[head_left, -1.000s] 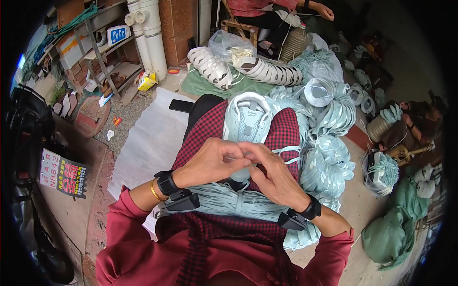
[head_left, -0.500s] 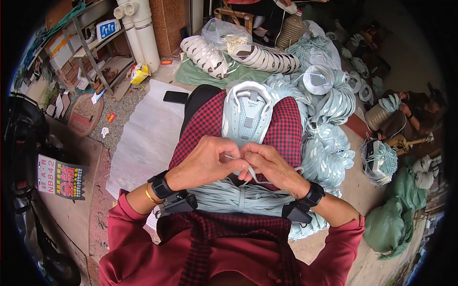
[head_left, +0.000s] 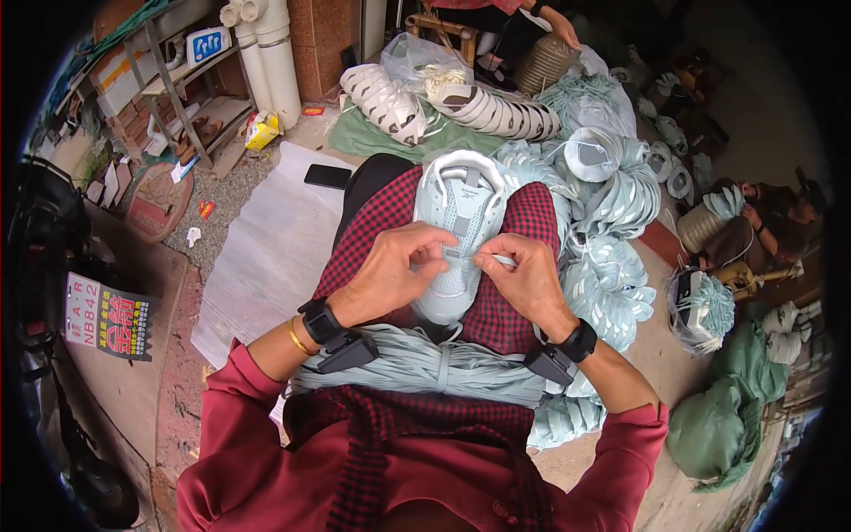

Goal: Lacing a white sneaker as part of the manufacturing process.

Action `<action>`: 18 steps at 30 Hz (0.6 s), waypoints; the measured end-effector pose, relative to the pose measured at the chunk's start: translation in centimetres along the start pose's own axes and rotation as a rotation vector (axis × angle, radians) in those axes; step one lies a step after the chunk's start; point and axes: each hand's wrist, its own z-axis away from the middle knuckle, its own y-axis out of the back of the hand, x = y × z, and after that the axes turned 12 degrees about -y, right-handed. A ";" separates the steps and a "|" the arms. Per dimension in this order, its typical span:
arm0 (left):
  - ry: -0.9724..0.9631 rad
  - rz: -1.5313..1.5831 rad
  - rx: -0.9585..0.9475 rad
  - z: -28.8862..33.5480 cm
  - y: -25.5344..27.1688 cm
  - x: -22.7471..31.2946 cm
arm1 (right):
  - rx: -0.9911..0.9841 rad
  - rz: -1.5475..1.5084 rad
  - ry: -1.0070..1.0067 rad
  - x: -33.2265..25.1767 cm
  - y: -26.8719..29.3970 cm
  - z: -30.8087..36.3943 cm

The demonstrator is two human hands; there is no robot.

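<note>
Resting shoe (head_left: pixel 463 217): pale blue, on the person's lap between the hands, toe to the near side; part of its left edge is covered by fingers.
Lace (head_left: pixel 506 261): pale strip at the shoe's right side; its free end is hard to trace.
Left hand (head_left: pixel 394 269): thumb and forefinger tips apart, over the shoe's left side; I cannot tell whether they touch it.
Right hand (head_left: pixel 534 279): thumb and forefinger pinched on the lace, other fingers partly hidden.
Bundle of laces (head_left: pixel 417 365): near side of the shoe, tied mid-length, its ends hidden.
Phone (head_left: pixel 327 176): dark, far left of the shoe, at the edge of a white sheet (head_left: pixel 257 257).
Shoe parts (head_left: pixel 612 284): heaped at right, overlapping, too tangled to count.
Seated person (head_left: pixel 479 19): far side, cut off by the top edge.
</note>
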 end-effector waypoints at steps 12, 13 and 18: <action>-0.053 -0.043 -0.091 -0.6 0.3 -1.1 | 0.006 0.016 0.120 0.2 -0.5 -0.1; -0.054 -0.043 -0.087 -0.6 0.2 -1.1 | 0.026 0.015 0.133 0.2 -0.6 -0.1; -0.040 -0.013 -0.066 -0.5 0.3 -1.2 | 0.011 -0.015 0.016 -0.2 -1.1 0.2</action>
